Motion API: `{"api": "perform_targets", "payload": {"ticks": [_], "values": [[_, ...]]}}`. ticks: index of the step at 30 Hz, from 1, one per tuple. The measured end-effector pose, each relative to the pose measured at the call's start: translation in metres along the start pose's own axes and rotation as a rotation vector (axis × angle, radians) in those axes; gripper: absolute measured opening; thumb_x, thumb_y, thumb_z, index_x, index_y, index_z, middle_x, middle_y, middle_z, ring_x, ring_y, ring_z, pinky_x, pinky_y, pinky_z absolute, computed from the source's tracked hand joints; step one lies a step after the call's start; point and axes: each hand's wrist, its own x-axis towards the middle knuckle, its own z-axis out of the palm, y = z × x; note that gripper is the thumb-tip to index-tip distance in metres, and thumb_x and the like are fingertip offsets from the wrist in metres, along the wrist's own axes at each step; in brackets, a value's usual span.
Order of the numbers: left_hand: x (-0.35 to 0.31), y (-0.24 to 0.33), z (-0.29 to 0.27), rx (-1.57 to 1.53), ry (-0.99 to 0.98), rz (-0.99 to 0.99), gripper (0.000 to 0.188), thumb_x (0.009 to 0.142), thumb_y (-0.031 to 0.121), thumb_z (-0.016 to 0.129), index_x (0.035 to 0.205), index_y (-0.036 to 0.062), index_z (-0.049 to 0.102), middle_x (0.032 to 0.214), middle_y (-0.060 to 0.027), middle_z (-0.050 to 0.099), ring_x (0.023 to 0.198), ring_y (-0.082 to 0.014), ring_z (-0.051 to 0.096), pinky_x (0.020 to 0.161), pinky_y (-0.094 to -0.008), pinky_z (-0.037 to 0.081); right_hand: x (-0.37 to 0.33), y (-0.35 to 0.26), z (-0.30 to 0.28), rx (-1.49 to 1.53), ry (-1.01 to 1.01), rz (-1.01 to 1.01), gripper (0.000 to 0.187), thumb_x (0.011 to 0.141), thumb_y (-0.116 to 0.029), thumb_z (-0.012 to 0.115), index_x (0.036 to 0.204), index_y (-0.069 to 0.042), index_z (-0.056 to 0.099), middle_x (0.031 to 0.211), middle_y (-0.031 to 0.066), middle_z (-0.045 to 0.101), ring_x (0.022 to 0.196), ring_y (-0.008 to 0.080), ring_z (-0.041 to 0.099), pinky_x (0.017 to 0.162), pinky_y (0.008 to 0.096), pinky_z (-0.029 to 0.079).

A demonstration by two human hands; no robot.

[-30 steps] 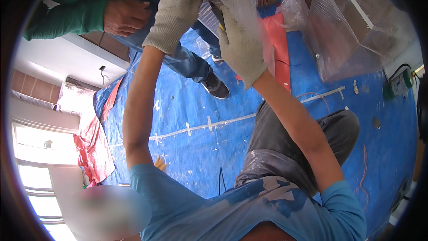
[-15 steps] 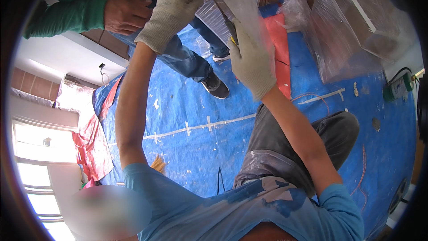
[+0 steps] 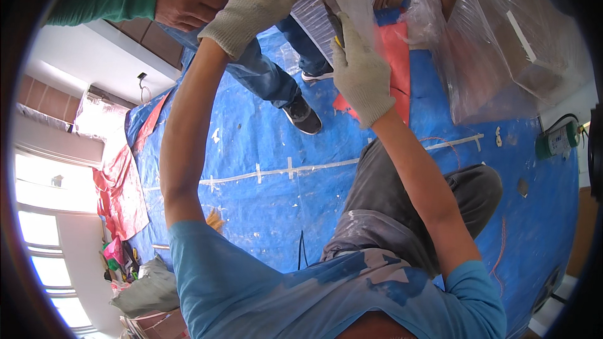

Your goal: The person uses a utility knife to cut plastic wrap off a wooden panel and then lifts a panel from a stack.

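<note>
My left hand (image 3: 256, 7), in a cream knitted glove, is closed on the edge of a package wrapped in clear plastic (image 3: 312, 24) at the top of the view. Its fingertips are partly cut off by the upper rim. My right hand (image 3: 364, 81), gloved alike, is closed around a utility knife (image 3: 332, 12) with a dark body and a yellow part. The knife lies along the package's side, against the loose plastic film. Whether its blade is cutting I cannot tell. A co-worker's bare hand (image 3: 188, 1) in a green sleeve rests just left of my left glove.
Blue tarpaulin (image 3: 251, 207) with white tape covers the floor. The co-worker's shoe (image 3: 303, 115) stands beyond my knees. More plastic-wrapped boards (image 3: 521, 50) are stacked at right, near a green canister (image 3: 558, 140). Red sheeting (image 3: 396, 69) lies under the package.
Both my hands have shifted slightly up and right in the view, still holding the package and the knife. A blurred area at lower left is gone, showing a grey bag and boxes.
</note>
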Motion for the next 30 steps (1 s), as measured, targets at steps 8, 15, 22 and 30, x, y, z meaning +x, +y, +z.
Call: {"api": "perform_targets", "payload": {"ticks": [8, 15, 22, 30], "values": [[-0.014, -0.009, 0.002, 0.163, -0.108, -0.061, 0.016, 0.09, 0.015, 0.07, 0.102, 0.0063, 0.076, 0.105, -0.0093, 0.07, 0.119, -0.0332, 0.06, 0.102, -0.0433, 0.051, -0.002, -0.011, -0.013, 0.13, -0.075, 0.056, 0.049, 0.101, -0.019, 0.059, 0.148, -0.006, 0.052, 0.122, 0.0238, 0.069, 0.108, 0.0403, 0.068, 0.092, 0.0475, 0.055], [-0.01, -0.011, 0.003, 0.15, -0.111, -0.045, 0.013, 0.086, 0.013, 0.072, 0.098, 0.0069, 0.075, 0.102, -0.0076, 0.069, 0.119, -0.0335, 0.06, 0.103, -0.0432, 0.05, 0.008, -0.011, -0.006, 0.108, -0.092, 0.06, 0.051, 0.101, -0.017, 0.06, 0.149, -0.005, 0.049, 0.12, 0.0239, 0.069, 0.105, 0.0411, 0.069, 0.089, 0.0484, 0.055], [-0.017, -0.009, 0.013, 0.193, 0.039, -0.103, 0.025, 0.082, 0.017, 0.077, 0.107, 0.012, 0.075, 0.106, -0.0083, 0.068, 0.118, -0.0339, 0.06, 0.102, -0.0455, 0.05, -0.023, 0.008, -0.002, 0.155, -0.104, 0.071, 0.05, 0.101, -0.015, 0.061, 0.148, -0.001, 0.05, 0.128, 0.0243, 0.067, 0.112, 0.0411, 0.067, 0.092, 0.0452, 0.055], [-0.036, 0.03, 0.088, 0.613, 0.499, -0.239, 0.039, 0.077, 0.018, 0.08, 0.115, 0.0155, 0.073, 0.109, -0.0016, 0.067, 0.109, -0.0281, 0.065, 0.09, -0.047, 0.053, -0.035, 0.008, -0.025, 0.158, -0.081, 0.127, 0.052, 0.098, -0.013, 0.068, 0.146, -0.002, 0.054, 0.128, 0.0206, 0.068, 0.112, 0.0361, 0.069, 0.095, 0.0425, 0.053]]}}
